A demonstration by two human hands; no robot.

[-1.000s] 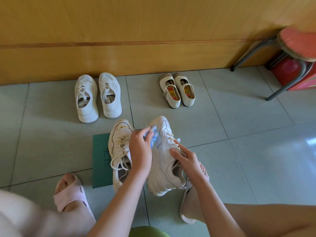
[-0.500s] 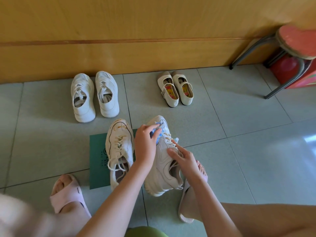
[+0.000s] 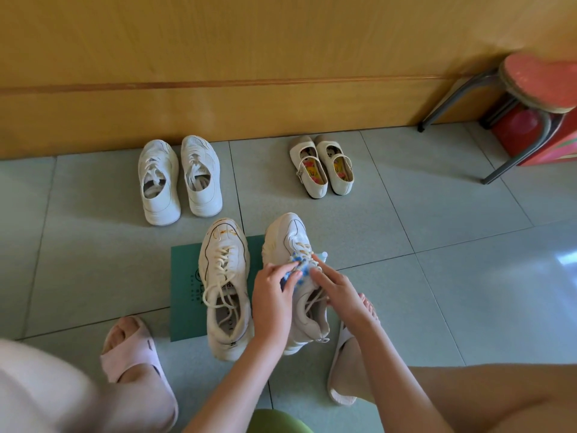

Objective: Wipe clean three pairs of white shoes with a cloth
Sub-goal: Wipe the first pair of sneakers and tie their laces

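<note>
- Looking down at the tiled floor (image 3: 468, 292), we find the lower left corner a pale blur cut off by the frame edge. Just beside it is a foot in a pink slipper (image 3: 134, 354).
- Near the wooden wall (image 3: 249, 57) stands a pair of white laced sneakers (image 3: 179, 182), with loose laces lying inside their openings.
- A green mat (image 3: 185, 295) lies partly hidden under a chunky white sneaker (image 3: 226, 276) whose toe carries brownish marks. The mat's print is too small for us to read.
- Our left hand (image 3: 271, 298) curls its fingers round a blue-and-white cloth (image 3: 298, 268), held on the laces of the second chunky sneaker (image 3: 290, 235). Both hands cover much of the cloth.
- Our right hand (image 3: 340, 289) lays fairly straight fingers on those same laces, touching the cloth and gripping nothing we can make out.
- Farther back sit cream strap shoes (image 3: 323, 165) with colourful patterned insoles inside.
- The right forearm hides part of a white slipper (image 3: 340, 379).
- A red-seated stool (image 3: 537, 85) is cut off at the right edge, with a red box (image 3: 527, 132) beneath it.
</note>
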